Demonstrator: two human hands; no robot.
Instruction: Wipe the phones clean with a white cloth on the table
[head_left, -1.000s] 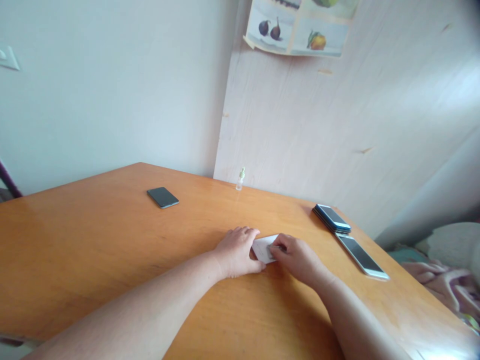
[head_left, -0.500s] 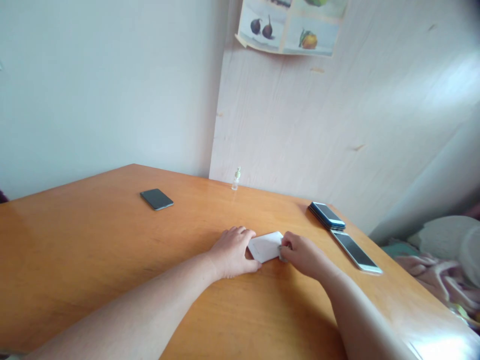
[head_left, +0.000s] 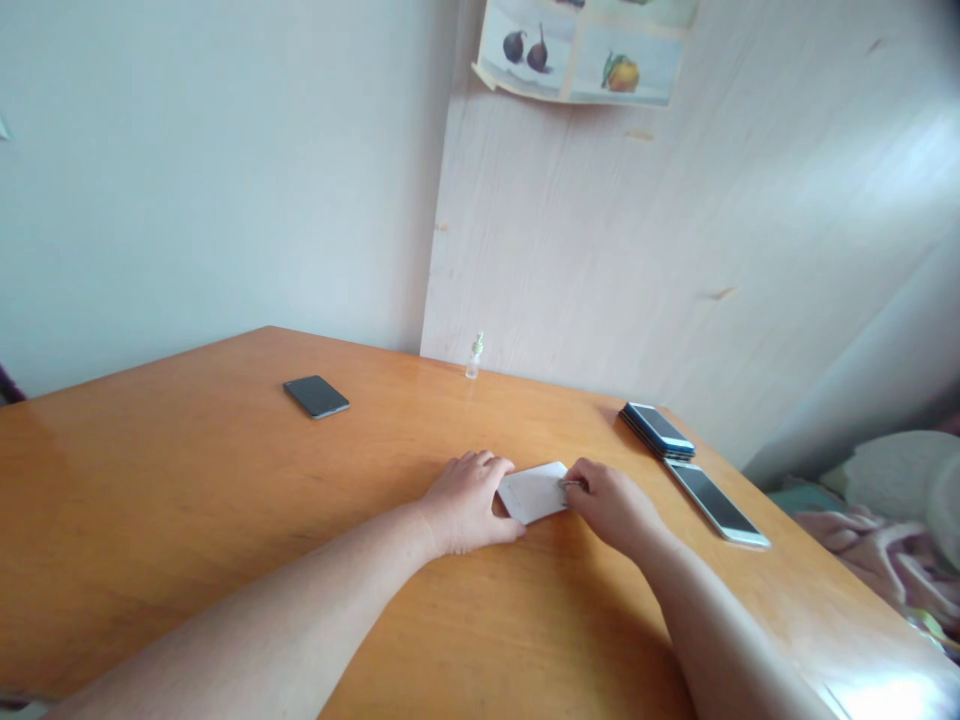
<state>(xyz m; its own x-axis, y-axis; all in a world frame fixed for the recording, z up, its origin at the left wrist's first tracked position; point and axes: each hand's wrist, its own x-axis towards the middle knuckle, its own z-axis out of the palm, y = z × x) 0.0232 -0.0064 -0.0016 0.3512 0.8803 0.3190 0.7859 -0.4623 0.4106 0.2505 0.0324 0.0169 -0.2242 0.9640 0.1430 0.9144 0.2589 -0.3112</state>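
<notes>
A white phone point(head_left: 531, 491) lies face down, or so its plain surface suggests, on the wooden table. My left hand point(head_left: 469, 503) grips its left end, thumb along the near edge and fingers along the far one. At the right end, my right hand point(head_left: 609, 498) is closed with its fingertips pressed to the surface. A bit of crumpled pale cloth point(head_left: 570, 484) shows between those fingers; most of it is hidden.
On the wooden table point(head_left: 405, 420), a dark phone point(head_left: 316, 396) lies at left. A small clear spray bottle point(head_left: 474, 358) stands near the wall. At right are stacked phones point(head_left: 657, 430) and a white phone with a dark screen point(head_left: 718, 503), close to the table edge.
My right hand has shifted slightly over the white phone's right end, and less of the cloth shows. My left hand keeps its grip. The whole view has shifted slightly.
</notes>
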